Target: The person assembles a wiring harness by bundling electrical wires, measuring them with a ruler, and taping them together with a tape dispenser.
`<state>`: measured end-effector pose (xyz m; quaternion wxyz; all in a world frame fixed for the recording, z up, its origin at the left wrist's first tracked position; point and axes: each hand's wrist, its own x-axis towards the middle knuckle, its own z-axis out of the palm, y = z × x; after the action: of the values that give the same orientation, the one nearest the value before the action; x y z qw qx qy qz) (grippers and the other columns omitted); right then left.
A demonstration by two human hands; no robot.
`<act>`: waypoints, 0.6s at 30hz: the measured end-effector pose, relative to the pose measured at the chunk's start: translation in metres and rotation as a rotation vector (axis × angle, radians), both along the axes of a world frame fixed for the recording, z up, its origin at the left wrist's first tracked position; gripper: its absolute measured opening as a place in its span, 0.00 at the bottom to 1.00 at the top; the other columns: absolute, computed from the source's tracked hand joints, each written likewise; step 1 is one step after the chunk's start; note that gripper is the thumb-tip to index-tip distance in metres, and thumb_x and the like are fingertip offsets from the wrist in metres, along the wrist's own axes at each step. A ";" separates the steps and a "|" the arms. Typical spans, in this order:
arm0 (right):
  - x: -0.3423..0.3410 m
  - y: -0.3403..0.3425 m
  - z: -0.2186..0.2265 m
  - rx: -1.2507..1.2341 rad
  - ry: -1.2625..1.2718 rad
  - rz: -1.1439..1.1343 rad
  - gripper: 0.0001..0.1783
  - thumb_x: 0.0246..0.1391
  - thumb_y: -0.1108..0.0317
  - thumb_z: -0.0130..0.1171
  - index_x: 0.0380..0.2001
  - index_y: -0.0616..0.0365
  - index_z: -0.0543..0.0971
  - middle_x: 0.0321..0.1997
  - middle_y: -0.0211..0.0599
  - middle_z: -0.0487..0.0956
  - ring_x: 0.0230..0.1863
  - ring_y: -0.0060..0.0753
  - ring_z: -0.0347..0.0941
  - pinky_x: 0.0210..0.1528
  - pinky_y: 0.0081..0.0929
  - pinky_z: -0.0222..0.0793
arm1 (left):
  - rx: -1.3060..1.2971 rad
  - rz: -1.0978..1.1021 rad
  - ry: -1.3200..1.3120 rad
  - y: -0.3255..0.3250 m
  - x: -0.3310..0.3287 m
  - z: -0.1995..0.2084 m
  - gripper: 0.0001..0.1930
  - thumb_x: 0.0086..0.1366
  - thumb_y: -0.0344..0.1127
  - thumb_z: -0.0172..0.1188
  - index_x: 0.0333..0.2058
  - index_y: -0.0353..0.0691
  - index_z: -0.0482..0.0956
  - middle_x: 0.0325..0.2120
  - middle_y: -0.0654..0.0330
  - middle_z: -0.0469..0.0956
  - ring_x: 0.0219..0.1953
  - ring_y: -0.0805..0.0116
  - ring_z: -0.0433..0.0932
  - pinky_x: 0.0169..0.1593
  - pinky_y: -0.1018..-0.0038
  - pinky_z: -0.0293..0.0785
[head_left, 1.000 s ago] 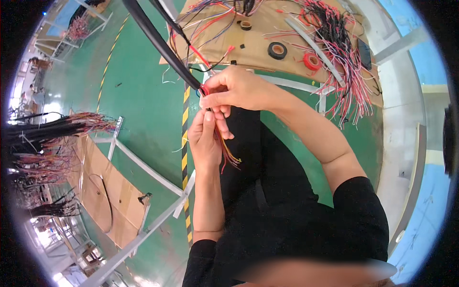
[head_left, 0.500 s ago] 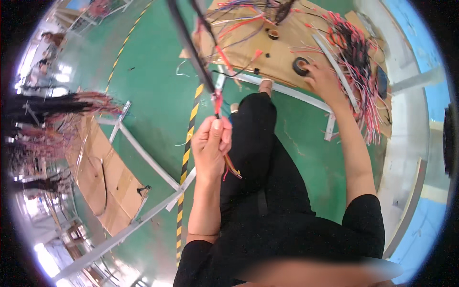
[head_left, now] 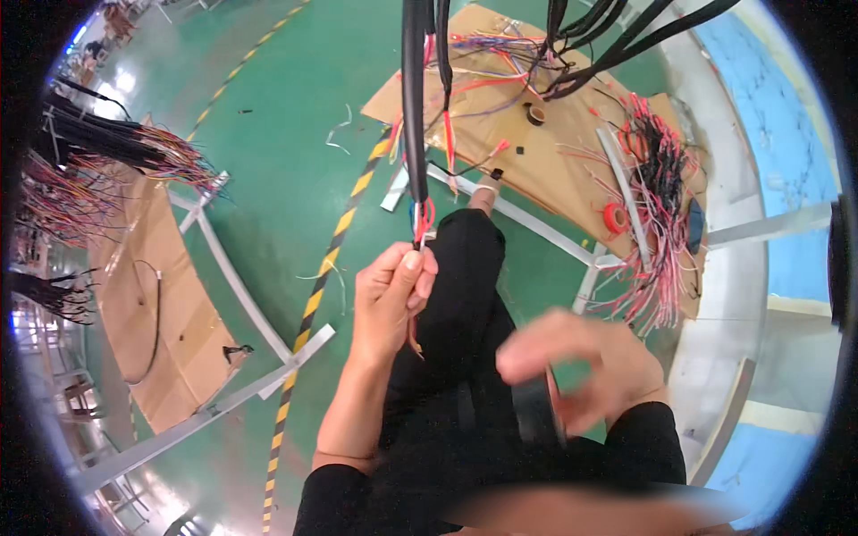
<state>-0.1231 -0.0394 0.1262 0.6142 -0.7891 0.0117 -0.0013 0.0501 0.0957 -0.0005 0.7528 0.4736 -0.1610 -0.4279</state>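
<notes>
My left hand (head_left: 393, 290) is closed in a pinch on the wire bundle (head_left: 424, 220), just below the end of a hanging black cable sleeve (head_left: 414, 107). Red, blue and white wires show above the fingers, and a few loose ends hang out under the hand. Blurred by motion, my right hand (head_left: 594, 362) is in front of my body at the right, with its fingers curled. At its fingers is a dark, smeared shape that appears to be the roll of black tape (head_left: 536, 406). A second black-sleeved branch (head_left: 445, 54) with red wire ends hangs beside the first.
Cardboard (head_left: 545, 192) on a metal frame (head_left: 536, 223) lies ahead, holding a red tape roll (head_left: 615, 217), a small brown-cored roll (head_left: 534, 113) and a heap of red and black wires (head_left: 657, 170). More cables hang at upper right. Another cardboard-topped frame (head_left: 165, 304) stands left.
My right hand has come back from the cardboard toward my body, and the black tape roll is gone from its place there. My left hand still grips the wires. The view has shifted.
</notes>
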 end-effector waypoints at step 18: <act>0.019 0.002 -0.023 0.376 -0.472 0.592 0.05 0.51 0.79 0.57 0.32 0.68 0.74 0.51 0.65 0.71 0.42 0.60 0.75 0.39 0.40 0.77 | 0.015 -0.007 -0.072 0.003 0.001 -0.005 0.12 0.71 0.37 0.50 0.31 0.35 0.74 0.17 0.69 0.67 0.16 0.85 0.57 0.19 0.86 0.50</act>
<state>-0.1046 -0.0375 0.1028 0.7069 -0.6108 -0.3566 -0.0032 0.0512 0.0990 -0.0059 0.7416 0.4936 -0.1865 -0.4143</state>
